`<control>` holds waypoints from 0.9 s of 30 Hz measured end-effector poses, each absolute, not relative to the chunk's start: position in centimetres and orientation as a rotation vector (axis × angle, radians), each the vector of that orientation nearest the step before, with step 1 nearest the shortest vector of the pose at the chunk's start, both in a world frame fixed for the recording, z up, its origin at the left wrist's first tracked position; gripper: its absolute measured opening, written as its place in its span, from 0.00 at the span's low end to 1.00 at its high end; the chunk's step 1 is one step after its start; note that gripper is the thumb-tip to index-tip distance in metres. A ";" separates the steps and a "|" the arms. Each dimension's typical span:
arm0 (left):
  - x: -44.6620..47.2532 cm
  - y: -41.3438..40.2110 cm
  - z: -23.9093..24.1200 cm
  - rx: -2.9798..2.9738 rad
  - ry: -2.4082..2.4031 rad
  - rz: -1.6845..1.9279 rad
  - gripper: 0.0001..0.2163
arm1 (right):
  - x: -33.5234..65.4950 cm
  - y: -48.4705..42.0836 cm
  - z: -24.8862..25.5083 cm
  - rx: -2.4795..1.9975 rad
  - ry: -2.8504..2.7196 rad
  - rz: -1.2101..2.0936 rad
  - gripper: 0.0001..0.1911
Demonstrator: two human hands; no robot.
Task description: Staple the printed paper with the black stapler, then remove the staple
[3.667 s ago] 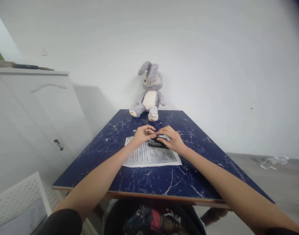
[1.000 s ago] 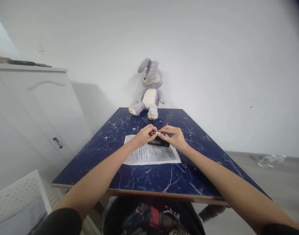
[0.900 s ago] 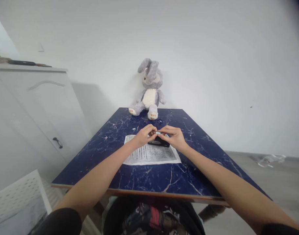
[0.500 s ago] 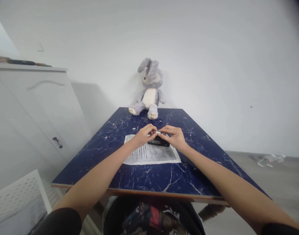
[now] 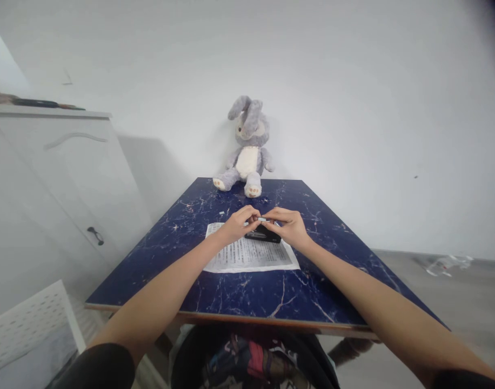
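My left hand (image 5: 236, 225) and my right hand (image 5: 288, 227) meet over the far end of a printed paper sheet (image 5: 247, 255) on the dark blue marbled table (image 5: 247, 292). Both hands have their fingers pinched together on a small pale strip (image 5: 262, 219) held between them. Just below the strip a black stapler (image 5: 263, 234) lies on the paper, partly covered by my right hand.
A grey and white plush rabbit (image 5: 247, 148) sits at the table's far edge against the white wall. A white cabinet (image 5: 57, 189) stands to the left, with a white perforated panel (image 5: 28, 324) near the floor. Clear plastic litter (image 5: 442, 265) lies on the floor at right.
Since the oldest frame my hands have lifted slightly off the stapler and pinch the pale strip between them. Over the last second nothing has visibly moved.
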State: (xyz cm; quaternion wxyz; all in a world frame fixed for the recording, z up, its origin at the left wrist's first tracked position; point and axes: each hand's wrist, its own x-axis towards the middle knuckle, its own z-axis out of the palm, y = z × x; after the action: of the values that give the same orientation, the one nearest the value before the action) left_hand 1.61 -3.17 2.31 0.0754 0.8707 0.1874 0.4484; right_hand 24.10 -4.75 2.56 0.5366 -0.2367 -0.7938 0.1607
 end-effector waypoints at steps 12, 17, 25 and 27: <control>1.6 -3.2 2.2 2.624 0.555 1.340 0.05 | 24.1 -4.8 2.9 -0.554 -1.900 0.421 0.09; 1.6 -3.1 2.1 2.620 0.576 1.317 0.05 | 24.1 -4.8 2.9 -0.571 -1.906 0.417 0.11; 1.4 -3.1 2.1 2.622 0.604 1.297 0.07 | 24.2 -4.7 2.9 -0.575 -1.904 0.446 0.11; 1.4 -3.0 2.0 2.624 0.600 1.300 0.07 | 24.1 -4.8 2.9 -0.575 -1.897 0.444 0.11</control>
State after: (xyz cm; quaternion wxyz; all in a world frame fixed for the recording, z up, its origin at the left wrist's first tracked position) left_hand 1.43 -3.02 2.04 0.0762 0.8753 0.2000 0.4337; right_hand 24.15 -4.78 2.92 0.5269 -0.2406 -0.7937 0.1859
